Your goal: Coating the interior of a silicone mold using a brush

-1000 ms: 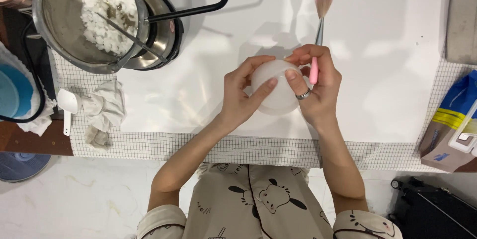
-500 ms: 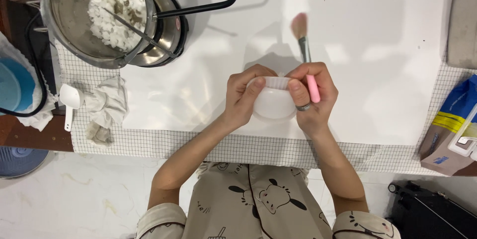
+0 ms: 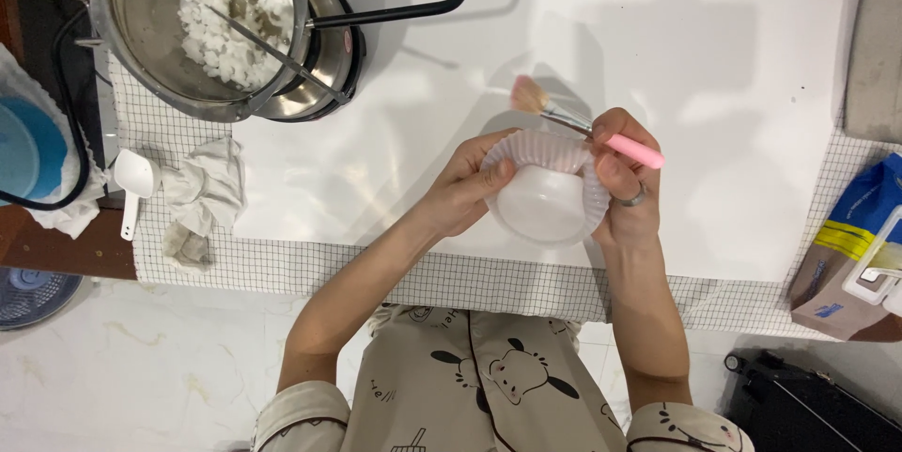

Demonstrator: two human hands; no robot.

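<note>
Tilted further toward the wearer since half a second ago, the white fluted mould (image 3: 550,194) now shows its ribbed rim and hollow, and the pink-handled brush (image 3: 587,125) has swung from near upright to a slant, bristles toward 10 o'clock and handle toward 4 o'clock. Head view, sole view: left hand (image 3: 465,191) closed on the mould's 9 o'clock edge, thumb on the rim, fingers behind. Right hand (image 3: 628,184), ring on one finger, pinched shut on the brush handle while its lower fingers brace the mould's 3 o'clock side. Mould held just above the white counter (image 3: 752,85), near its front edge. Brush tuft lies beyond the mould's far rim at 12 o'clock, not inside the cup. Judgement: for even brushing, the tuft should follow each flute from base to rim, with the left hand turning the mould slowly and gripping lightly so the thin wall keeps its shape. At 10 o'clock, well apart: steel pot (image 3: 202,24) holding white flakes (image 3: 235,10) and a thin rod, unchanged in place. At 9 o'clock: crumpled cloth (image 3: 207,194) and small white scoop (image 3: 136,179) on a checked mat (image 3: 423,278).
</note>
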